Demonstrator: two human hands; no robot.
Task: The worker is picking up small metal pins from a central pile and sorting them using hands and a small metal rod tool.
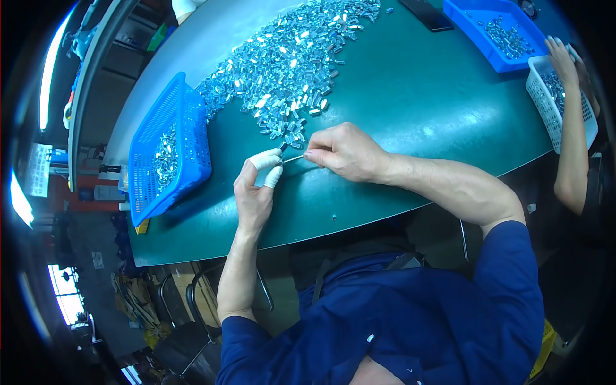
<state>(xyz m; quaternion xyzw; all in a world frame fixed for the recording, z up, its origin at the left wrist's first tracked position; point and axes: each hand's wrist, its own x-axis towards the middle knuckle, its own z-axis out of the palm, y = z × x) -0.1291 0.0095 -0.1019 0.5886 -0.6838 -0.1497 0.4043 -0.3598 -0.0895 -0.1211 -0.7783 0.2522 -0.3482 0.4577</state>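
My left hand (255, 192), with white wraps on its thumb and a finger, is pinched around a small metal piece (283, 147). A thin, light-coloured rod (294, 158) stretches from the left fingertips to my right hand (346, 153), whose thumb and forefinger are closed on it. Whether the rod sits inside the metal piece is too small to tell. Just beyond both hands spreads a large heap of short, shiny metal pieces (276, 77) on the green tabletop (398, 122).
Left of my hands stands a blue perforated basket (196, 138) with metal pieces inside. Far right are a blue tray (471, 35) and a white basket (542, 106), both holding parts, with another person's hand (563, 61) over the basket. A dark flat object (427, 14) lies at the back.
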